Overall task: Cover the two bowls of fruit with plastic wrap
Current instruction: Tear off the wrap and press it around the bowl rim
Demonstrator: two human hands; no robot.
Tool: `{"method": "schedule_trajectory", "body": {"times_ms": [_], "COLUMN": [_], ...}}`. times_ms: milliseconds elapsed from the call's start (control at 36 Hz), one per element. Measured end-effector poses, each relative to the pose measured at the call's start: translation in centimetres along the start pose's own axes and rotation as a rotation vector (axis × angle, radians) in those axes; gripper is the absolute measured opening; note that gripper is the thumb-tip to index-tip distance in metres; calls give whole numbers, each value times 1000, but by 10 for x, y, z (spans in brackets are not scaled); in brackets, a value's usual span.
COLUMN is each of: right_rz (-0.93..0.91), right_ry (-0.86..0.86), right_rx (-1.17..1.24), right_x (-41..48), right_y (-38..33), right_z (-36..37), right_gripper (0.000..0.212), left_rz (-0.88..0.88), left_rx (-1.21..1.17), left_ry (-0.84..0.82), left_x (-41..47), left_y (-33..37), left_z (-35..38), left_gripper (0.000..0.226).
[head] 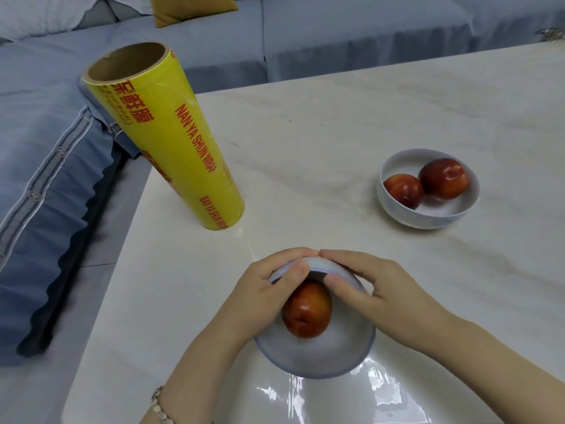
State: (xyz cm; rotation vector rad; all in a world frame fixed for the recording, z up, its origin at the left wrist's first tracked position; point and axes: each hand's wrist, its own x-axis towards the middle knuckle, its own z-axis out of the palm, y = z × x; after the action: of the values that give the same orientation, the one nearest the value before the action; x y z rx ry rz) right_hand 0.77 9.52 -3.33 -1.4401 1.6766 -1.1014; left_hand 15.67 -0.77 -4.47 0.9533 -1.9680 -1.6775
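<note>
The left hand (269,289) and the right hand (376,289) are both gripping the far rim of the near bowl (321,359), thumbs lying over the red fruit (307,310) inside. Clear plastic wrap (336,399) is lying on the white table (336,117) just before this bowl. The far bowl (428,217) is sitting well apart at the right. The yellow wrap roll (171,145) is standing upright at the left.
</note>
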Motion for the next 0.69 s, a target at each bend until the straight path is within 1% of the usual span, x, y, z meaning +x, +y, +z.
{"method": "schedule_trajectory", "body": {"times_ms": [56,83,139,167,222,250,306,333,361,417,444,500,556,611,694], "right_rz": [5,20,73,113,169,193,237,264,289,317,322,323,334,350,369], "right_ry": [-18,-33,-71,-86,-111,-123,-162,-188,-212,-231,-219,-156,-71,15,116], "right_rx": [51,79,135,147,160,184,269,319,357,390,412,483,555,571,461], "right_x": [1,2,5,7,10,12,14,14,13,8,4,-7,-15,-20,-21], "right_y": [2,2,3,7,11,12,13,13,14,19,22,28,32,35,36], "right_z": [2,2,3,3,3,3,2,1,0,-3,-5,-8,-11,-11,-11], "right_gripper": [38,35,19,19,37,41,39,39,41,49,48,36,36,36,27], "left_rz": [0,2,3,4,7,5,-1,-1,-5,-24,-36,-80,-165,-232,-282], "left_rx": [6,8,7,6,15,20,24,34,40,37,23,-60,-171,-232,-269], "left_ry": [2,5,10,12,17,22,36,49,61,98,138,252,346,378,359], "left_x": [-1,0,0,0,0,0,0,0,0,0,0,-1,-2,-3,-5], "left_y": [-1,-1,-1,0,0,0,0,-2,-2,-2,-3,-7,-11,-12,-14], "left_z": [0,0,0,0,1,1,1,0,0,0,1,1,3,7,13], "left_gripper": [22,22,21,20,19,18,15,18,23,25,25,25,29,33,27]}}
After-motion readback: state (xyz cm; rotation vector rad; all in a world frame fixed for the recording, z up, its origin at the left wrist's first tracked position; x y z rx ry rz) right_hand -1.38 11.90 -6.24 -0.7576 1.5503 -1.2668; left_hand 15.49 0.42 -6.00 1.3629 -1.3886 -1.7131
